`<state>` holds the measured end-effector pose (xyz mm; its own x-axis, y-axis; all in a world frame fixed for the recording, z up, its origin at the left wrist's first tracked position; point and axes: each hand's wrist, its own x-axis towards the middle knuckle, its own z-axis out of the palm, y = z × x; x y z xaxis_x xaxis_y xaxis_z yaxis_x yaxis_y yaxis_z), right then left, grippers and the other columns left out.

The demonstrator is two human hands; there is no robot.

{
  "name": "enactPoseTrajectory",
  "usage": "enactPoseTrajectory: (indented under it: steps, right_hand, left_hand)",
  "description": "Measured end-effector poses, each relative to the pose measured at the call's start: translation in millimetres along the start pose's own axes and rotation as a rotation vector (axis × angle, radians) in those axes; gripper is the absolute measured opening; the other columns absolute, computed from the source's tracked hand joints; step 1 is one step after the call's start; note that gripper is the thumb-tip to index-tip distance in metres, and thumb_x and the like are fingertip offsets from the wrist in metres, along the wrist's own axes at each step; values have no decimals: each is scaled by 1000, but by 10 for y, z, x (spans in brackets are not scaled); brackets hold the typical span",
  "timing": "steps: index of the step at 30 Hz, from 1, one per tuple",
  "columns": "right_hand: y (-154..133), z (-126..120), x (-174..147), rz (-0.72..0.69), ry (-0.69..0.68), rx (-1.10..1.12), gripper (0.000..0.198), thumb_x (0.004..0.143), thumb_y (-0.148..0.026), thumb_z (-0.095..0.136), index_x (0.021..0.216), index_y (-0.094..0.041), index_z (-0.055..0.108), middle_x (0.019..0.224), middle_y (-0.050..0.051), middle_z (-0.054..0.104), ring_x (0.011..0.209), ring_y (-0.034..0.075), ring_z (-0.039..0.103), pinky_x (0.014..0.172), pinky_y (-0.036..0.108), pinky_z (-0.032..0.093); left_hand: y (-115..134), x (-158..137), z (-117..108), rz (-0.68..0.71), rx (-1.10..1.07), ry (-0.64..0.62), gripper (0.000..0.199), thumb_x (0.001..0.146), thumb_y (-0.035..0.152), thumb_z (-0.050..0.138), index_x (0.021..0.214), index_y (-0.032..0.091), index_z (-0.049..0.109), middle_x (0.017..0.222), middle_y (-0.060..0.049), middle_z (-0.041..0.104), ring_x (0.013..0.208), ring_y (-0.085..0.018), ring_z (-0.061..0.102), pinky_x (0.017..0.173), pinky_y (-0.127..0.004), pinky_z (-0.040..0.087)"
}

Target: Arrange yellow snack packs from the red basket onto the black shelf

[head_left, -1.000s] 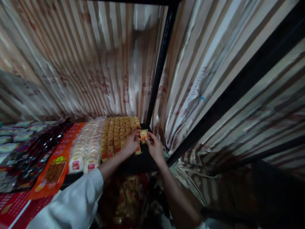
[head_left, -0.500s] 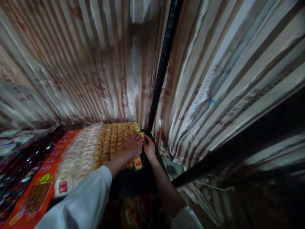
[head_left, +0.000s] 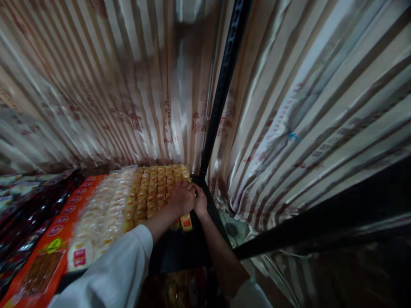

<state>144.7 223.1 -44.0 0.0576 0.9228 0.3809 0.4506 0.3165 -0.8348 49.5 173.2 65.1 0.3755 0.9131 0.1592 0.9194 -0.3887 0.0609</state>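
Note:
My left hand (head_left: 183, 197) lies over the right end of the rows of small yellow wrapped snack packets (head_left: 152, 190), its fingers curled down on the outermost column. Against its fingertips, my right hand (head_left: 201, 201) closes in from the right with bent fingers. Both hands are at a small yellow packet, which they now mostly cover. Nearer me in the same column, another yellow packet (head_left: 186, 222) with a red label shows below the left hand.
Left of the yellow packets are rows of clear-wrapped white packets (head_left: 102, 209), an orange bag (head_left: 69, 222) and dark shiny packs (head_left: 28, 218). Everything stands on a black shelf (head_left: 173, 252). A black upright post (head_left: 221, 94) rises at the corner, before striped sheeting (head_left: 144, 85).
My hands have drawn closer together at the right column, covering the yellow packet that showed between them. The view has shifted slightly.

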Motion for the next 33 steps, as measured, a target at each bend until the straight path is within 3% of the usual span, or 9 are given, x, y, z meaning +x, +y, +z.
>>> enactPoseTrajectory:
  steps: [9,17,22,27,30,33]
  right_hand:
    - [34,-23,-11,8,-98,-46,43,71,-15,47,112,-15,60,109,10,64,102,21,57,92,36,43]
    - [-88,-104,-81,18,-39,17,47,71,-18,48,117,-11,56,119,13,59,108,22,53,92,37,43]
    - [-283,-313,-280,79,38,25,38,78,-25,45,111,-10,58,111,14,62,103,21,56,93,40,42]
    - [-651,-566,-760,78,94,220,36,83,-35,44,111,-15,55,109,11,62,94,18,60,83,34,49]
    - [-902,-646,-1148,95,74,320,35,85,-36,43,110,-16,55,102,10,64,83,16,63,77,32,51]
    - [-1085,-669,-1566,100,-29,314,31,86,-35,42,105,-17,58,93,7,67,79,16,64,75,31,52]
  left_hand:
    - [-47,22,118,9,-17,-19,29,82,21,41,95,10,64,101,-14,64,107,-26,50,99,-43,31]
    - [44,-168,-119,1,-113,-16,27,83,18,41,93,10,65,108,-12,62,116,-22,45,106,-38,27]
    - [204,-538,-214,6,-256,43,33,84,15,36,107,13,59,109,-9,60,109,-19,50,98,-32,38]
    - [402,-1068,-201,18,-500,69,35,86,15,33,112,16,56,111,-6,59,104,-15,54,93,-27,43]
    - [485,-1411,-154,-2,-604,73,32,85,15,34,107,15,58,108,-8,61,101,-16,55,92,-28,44]
    - [543,-1763,-48,-46,-692,63,30,84,14,36,98,16,61,103,-8,63,99,-16,57,91,-28,44]
